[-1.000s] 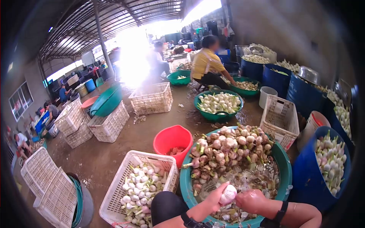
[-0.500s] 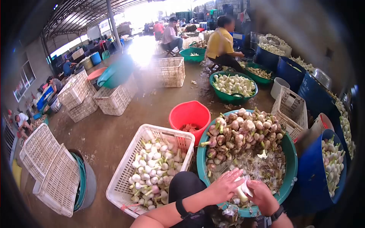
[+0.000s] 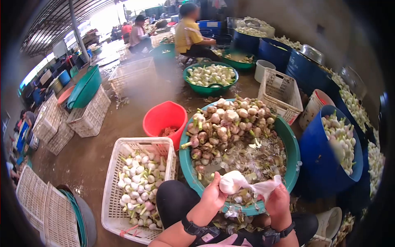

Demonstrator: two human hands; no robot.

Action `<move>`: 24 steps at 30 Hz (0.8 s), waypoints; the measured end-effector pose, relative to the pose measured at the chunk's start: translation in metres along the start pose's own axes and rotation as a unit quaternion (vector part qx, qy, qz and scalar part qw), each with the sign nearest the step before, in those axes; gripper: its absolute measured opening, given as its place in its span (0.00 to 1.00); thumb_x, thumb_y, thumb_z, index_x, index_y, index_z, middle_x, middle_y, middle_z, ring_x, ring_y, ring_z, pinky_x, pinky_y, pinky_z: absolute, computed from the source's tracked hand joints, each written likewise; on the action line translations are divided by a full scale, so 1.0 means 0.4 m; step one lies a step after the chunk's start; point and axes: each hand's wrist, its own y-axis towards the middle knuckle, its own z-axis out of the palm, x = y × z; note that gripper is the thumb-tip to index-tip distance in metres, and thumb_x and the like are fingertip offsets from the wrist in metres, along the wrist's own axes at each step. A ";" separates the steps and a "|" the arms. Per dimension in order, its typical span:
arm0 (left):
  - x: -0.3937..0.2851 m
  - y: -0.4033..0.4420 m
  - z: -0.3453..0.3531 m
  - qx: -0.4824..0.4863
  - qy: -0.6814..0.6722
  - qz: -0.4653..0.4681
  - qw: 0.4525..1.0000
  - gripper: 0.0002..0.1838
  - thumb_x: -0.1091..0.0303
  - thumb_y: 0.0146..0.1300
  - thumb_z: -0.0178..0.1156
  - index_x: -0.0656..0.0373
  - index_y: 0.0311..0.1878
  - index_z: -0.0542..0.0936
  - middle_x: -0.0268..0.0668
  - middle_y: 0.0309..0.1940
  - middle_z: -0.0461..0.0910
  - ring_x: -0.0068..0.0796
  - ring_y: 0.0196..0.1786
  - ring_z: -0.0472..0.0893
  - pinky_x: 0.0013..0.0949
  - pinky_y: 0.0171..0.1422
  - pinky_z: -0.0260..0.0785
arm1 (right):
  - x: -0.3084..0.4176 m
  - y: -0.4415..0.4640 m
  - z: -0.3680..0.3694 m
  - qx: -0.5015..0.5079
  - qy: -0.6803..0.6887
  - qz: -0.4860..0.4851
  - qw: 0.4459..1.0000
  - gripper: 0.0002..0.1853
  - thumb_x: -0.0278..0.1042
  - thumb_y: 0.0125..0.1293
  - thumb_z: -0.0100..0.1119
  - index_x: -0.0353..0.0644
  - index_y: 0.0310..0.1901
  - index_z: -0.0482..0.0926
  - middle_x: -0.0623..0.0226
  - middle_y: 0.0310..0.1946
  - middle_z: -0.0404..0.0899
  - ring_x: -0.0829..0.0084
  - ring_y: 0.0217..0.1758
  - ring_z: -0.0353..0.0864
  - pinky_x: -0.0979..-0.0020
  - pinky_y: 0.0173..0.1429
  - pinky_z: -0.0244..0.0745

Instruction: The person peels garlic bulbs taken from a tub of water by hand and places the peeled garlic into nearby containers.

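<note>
Over the near part of a large green tub [image 3: 293,144], my left hand [image 3: 214,193] holds a white garlic bulb [image 3: 231,182]. To its right, my right hand [image 3: 277,201] pinches a pale sheet of garlic skin [image 3: 266,187], which stretches between the hands and still joins the bulb. In the tub, unpeeled garlic [image 3: 230,119] is heaped at the back, with loose skins [image 3: 247,160] in water in front. A white crate [image 3: 111,193] of peeled garlic bulbs [image 3: 142,185] stands left of my knee.
A red bucket [image 3: 164,117] stands beyond the crate. At right is a blue barrel [image 3: 312,152] of garlic. Another green basin [image 3: 210,88] of garlic and an upright crate [image 3: 279,92] are farther back. A person in yellow [image 3: 189,35] sits beyond; stacked crates [image 3: 88,117] stand left.
The view has swung right. My hands, earlier close together around the bulb, are now apart, with skin pulled out from it by my right hand.
</note>
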 end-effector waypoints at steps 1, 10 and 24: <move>0.003 0.018 0.006 -0.035 -0.028 0.008 0.999 0.21 0.48 0.60 0.51 0.56 0.44 0.73 0.32 0.38 0.77 0.22 0.36 0.77 0.23 0.37 0.71 | 0.005 -0.009 0.013 -0.024 0.037 -0.004 0.999 0.13 0.38 0.65 0.45 0.36 0.42 0.69 0.57 0.36 0.77 0.62 0.34 0.79 0.63 0.34 0.78; -0.014 0.068 -0.024 -0.124 0.116 0.228 0.959 0.16 0.55 0.66 0.46 0.58 0.41 0.72 0.32 0.31 0.75 0.18 0.27 0.72 0.23 0.29 0.66 | -0.019 0.071 -0.081 -0.089 -0.503 -0.021 0.860 0.13 0.40 0.64 0.46 0.38 0.38 0.73 0.63 0.31 0.74 0.69 0.29 0.75 0.68 0.36 0.72; -0.028 0.094 -0.058 -0.096 -0.081 0.027 0.992 0.09 0.62 0.64 0.45 0.51 0.41 0.75 0.28 0.26 0.77 0.14 0.18 0.70 0.13 0.13 0.56 | -0.013 0.100 -0.130 0.014 -0.792 -0.046 0.609 0.22 0.54 0.58 0.52 0.39 0.28 0.75 0.64 0.16 0.72 0.61 0.20 0.73 0.62 0.28 0.70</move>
